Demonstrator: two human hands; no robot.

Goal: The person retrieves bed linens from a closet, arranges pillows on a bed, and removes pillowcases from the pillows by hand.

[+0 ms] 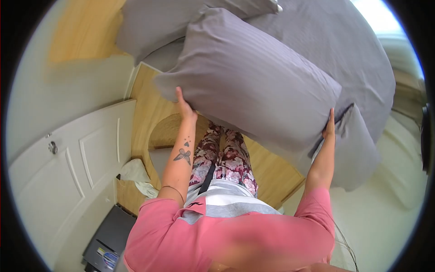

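Note:
A large grey pillow [253,77] in a faintly striped case is held up between both hands over the near edge of the bed. My left hand [185,105] presses against its lower left side, thumb pointing up and the other fingers hidden beneath. At the right end, my right hand [330,124] lies against the pillow, partly covered by fabric. Loose grey cloth [355,152] hangs beside that hand. Behind, a second grey pillow [158,25] rests on the grey-covered bed [317,36].
On the left is a white panelled door [68,167] with a round knob. A dark box-like device [108,235] sits at the lower left, below a pale cloth [136,172]. The wooden bed base [272,172] is close to my legs. A thin cable hangs at the lower right.

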